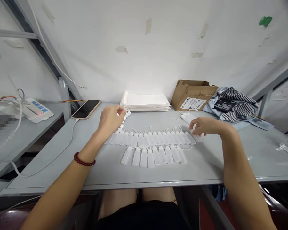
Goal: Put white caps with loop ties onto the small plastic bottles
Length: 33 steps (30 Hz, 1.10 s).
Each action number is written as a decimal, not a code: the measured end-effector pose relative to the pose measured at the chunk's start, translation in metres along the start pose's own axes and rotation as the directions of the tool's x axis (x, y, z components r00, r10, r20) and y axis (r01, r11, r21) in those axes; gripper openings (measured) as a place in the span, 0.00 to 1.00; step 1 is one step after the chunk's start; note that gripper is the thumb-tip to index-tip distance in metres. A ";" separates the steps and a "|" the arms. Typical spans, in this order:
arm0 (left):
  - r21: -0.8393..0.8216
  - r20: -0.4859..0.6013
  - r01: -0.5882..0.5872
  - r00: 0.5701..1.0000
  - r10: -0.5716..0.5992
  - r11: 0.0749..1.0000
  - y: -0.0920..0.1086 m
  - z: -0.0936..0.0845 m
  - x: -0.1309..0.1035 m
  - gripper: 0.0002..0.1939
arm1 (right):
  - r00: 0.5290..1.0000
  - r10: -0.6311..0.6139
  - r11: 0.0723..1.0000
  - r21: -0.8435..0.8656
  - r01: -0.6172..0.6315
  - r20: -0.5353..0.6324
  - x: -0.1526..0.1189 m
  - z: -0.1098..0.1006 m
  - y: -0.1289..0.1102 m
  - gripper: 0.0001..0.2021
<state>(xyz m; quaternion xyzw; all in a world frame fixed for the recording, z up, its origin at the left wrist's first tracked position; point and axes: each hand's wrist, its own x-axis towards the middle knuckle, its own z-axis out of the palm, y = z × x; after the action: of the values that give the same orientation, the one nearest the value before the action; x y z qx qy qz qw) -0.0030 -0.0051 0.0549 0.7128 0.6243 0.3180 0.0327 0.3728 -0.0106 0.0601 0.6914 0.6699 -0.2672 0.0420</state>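
Note:
Two rows of small translucent white bottle-shaped pieces with thin strings lie on the grey table point(105, 174). The back row point(146, 139) is longer than the front row point(150, 158). My left hand point(111, 118) is closed over a small pile of white bits point(127, 115), behind the back row's left end; what its fingers pinch is hidden. At that row's right end, my right hand point(203, 125) has its fingers curled on a translucent piece point(197, 137). Another such piece point(187, 117) lies just behind those fingers.
Behind the rows sits a stack of white sheets or envelopes point(146, 102). An open cardboard box point(193, 95) and striped cloth point(236, 103) stand at the back right. A phone point(85, 109) with a white cable point(67, 145) lies at the left.

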 end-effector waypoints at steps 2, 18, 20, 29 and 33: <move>0.023 -0.006 0.028 1.000 -0.028 0.999 -0.006 -0.003 0.003 0.12 | 0.996 -0.056 0.998 0.009 0.057 -0.071 -0.002 -0.003 0.002 0.07; 0.221 0.232 -0.016 0.972 -0.036 0.975 -0.024 0.022 -0.001 0.10 | 0.521 -0.346 0.829 0.006 0.559 -0.781 -0.010 0.028 -0.062 0.11; 0.231 0.239 -0.028 0.971 -0.029 0.973 -0.024 0.026 -0.001 0.08 | 0.511 -0.360 0.785 0.042 0.618 -0.781 -0.010 0.036 -0.070 0.11; 0.184 0.173 -0.018 0.985 -0.015 0.983 -0.020 0.025 0.000 0.07 | 0.608 -0.414 0.546 0.349 0.762 -0.678 -0.013 0.061 -0.088 0.11; 0.018 0.081 0.003 0.997 -0.005 1.000 -0.001 0.019 -0.002 0.08 | 0.615 -0.435 0.484 0.405 0.775 -0.657 -0.015 0.071 -0.093 0.12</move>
<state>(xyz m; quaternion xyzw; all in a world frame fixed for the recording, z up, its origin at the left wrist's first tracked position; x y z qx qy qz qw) 0.0057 -0.0003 0.0388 0.7242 0.6268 0.2829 0.0522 0.2627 -0.0442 0.0341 0.4060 0.7231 -0.3049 -0.4684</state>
